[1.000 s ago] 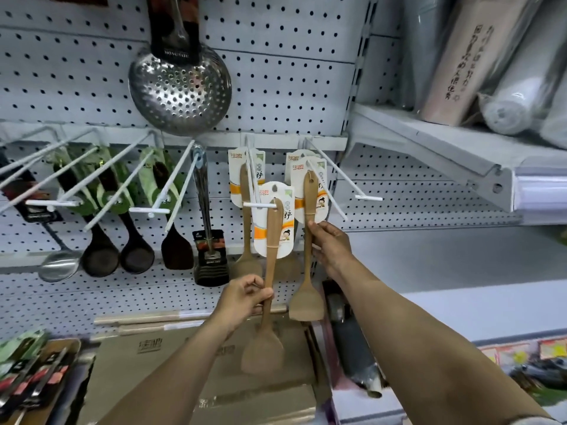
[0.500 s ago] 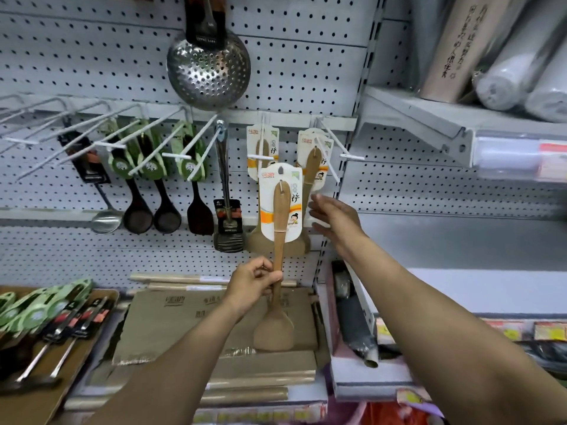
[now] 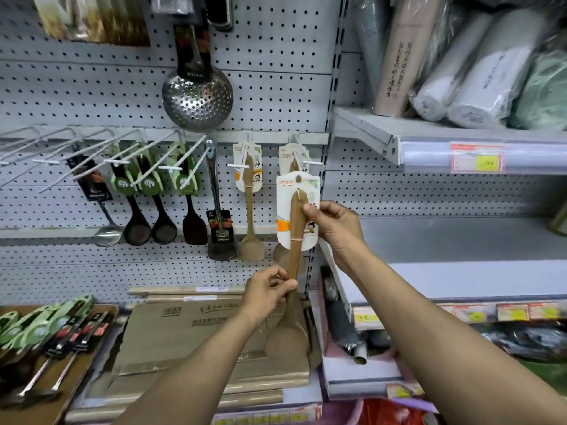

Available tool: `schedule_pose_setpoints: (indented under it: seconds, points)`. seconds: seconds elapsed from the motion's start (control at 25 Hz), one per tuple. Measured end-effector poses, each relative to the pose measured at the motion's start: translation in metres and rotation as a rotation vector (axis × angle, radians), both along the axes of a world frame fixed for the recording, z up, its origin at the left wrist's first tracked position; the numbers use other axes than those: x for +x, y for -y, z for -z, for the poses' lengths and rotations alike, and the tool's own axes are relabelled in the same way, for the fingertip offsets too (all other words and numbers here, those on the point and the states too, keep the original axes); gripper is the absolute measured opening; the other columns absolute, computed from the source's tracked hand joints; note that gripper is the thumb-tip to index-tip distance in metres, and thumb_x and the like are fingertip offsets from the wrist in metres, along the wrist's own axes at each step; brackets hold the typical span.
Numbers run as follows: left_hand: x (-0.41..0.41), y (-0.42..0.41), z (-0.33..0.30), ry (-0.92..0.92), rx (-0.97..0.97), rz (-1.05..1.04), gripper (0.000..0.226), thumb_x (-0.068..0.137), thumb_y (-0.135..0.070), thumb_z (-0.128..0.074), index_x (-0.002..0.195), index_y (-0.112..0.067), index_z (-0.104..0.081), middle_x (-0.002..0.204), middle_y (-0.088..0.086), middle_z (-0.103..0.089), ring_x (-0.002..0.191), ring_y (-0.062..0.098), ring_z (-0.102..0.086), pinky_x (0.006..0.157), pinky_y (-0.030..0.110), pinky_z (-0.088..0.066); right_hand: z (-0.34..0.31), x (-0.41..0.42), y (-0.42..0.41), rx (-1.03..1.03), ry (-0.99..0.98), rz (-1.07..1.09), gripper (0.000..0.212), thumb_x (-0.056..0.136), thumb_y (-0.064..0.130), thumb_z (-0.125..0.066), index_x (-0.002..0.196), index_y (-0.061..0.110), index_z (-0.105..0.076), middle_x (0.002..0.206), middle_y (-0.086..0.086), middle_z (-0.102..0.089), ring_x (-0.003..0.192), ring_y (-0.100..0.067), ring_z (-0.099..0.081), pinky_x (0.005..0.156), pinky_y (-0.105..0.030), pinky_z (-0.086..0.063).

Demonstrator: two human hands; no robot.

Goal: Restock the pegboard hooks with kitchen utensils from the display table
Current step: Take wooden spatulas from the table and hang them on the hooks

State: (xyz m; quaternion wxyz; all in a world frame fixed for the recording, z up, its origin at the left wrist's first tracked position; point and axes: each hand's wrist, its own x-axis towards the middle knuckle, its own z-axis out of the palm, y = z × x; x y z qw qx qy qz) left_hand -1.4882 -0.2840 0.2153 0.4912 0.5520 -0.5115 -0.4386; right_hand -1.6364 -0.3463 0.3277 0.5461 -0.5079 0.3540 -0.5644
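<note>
I hold a wooden spatula (image 3: pixel 295 228) with a white card label upright in front of the pegboard (image 3: pixel 270 96). My left hand (image 3: pixel 267 291) grips its handle low down, above the blade. My right hand (image 3: pixel 333 223) pinches the label and the handle top, thumb near the hang hole. Right behind the label's top a white hook (image 3: pixel 306 159) carries another carded wooden spatula (image 3: pixel 293 157). A third wooden spatula (image 3: pixel 250 207) hangs on the hook to the left.
Dark spoons and turners (image 3: pixel 153 207) with green cards hang at left, and a steel skimmer (image 3: pixel 198 96) hangs above. Flat cardboard packs (image 3: pixel 190 329) lie below. A tray of utensils (image 3: pixel 46 335) sits at bottom left. Shelves (image 3: pixel 460 139) with rolled goods stand at right.
My right hand left the hanging spatula and took hold of the label of the one in my left hand, which rose and shifted right toward the right-hand hook. The view tilted down.
</note>
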Motion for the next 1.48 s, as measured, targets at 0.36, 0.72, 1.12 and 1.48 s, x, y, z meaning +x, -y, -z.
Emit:
schedule_pose_setpoints:
  seconds: [0.36, 0.72, 1.12, 1.48]
  points:
    - [-0.010, 0.017, 0.013, 0.023, 0.030, 0.019, 0.013, 0.085, -0.016, -0.072, 0.082, -0.012, -0.061, 0.087, 0.021, -0.069, 0.079, 0.020, -0.067, 0.066, 0.031, -0.058, 0.011, -0.007, 0.019, 0.054, -0.024, 0.049, 0.010, 0.083, 0.010, -0.076, 0.090, 0.005, -0.072, 0.082, -0.005, -0.074, 0.074, -0.017, -0.068, 0.078, -0.033, -0.056]
    - [-0.007, 0.087, 0.005, 0.153, 0.087, -0.050, 0.017, 0.087, -0.022, -0.070, 0.077, -0.024, -0.056, 0.074, 0.000, -0.067, 0.077, 0.025, -0.069, 0.074, 0.044, -0.058, 0.007, 0.011, 0.087, 0.074, -0.132, 0.061, 0.010, 0.087, 0.013, -0.073, 0.096, 0.008, -0.071, 0.086, -0.003, -0.075, 0.075, -0.012, -0.069, 0.066, -0.024, -0.054]
    - [0.006, 0.176, 0.009, 0.155, 0.063, -0.092, 0.027, 0.082, -0.018, -0.074, 0.071, -0.025, -0.051, 0.071, 0.001, -0.064, 0.075, 0.024, -0.063, 0.079, 0.044, -0.053, 0.003, 0.027, 0.160, 0.057, -0.194, 0.103, 0.017, 0.090, 0.007, -0.070, 0.077, 0.019, -0.069, 0.068, 0.008, -0.074, 0.061, -0.004, -0.066, 0.057, -0.019, -0.052]
    - [0.016, 0.203, 0.016, 0.204, 0.094, -0.084, 0.026, 0.082, -0.022, -0.075, 0.071, -0.025, -0.051, 0.069, -0.005, -0.065, 0.070, 0.018, -0.061, 0.076, 0.039, -0.052, 0.014, 0.029, 0.177, 0.126, -0.192, 0.036, 0.015, 0.081, 0.032, -0.079, 0.093, 0.023, -0.078, 0.101, -0.014, -0.073, 0.092, -0.032, -0.061, 0.080, -0.047, -0.043]
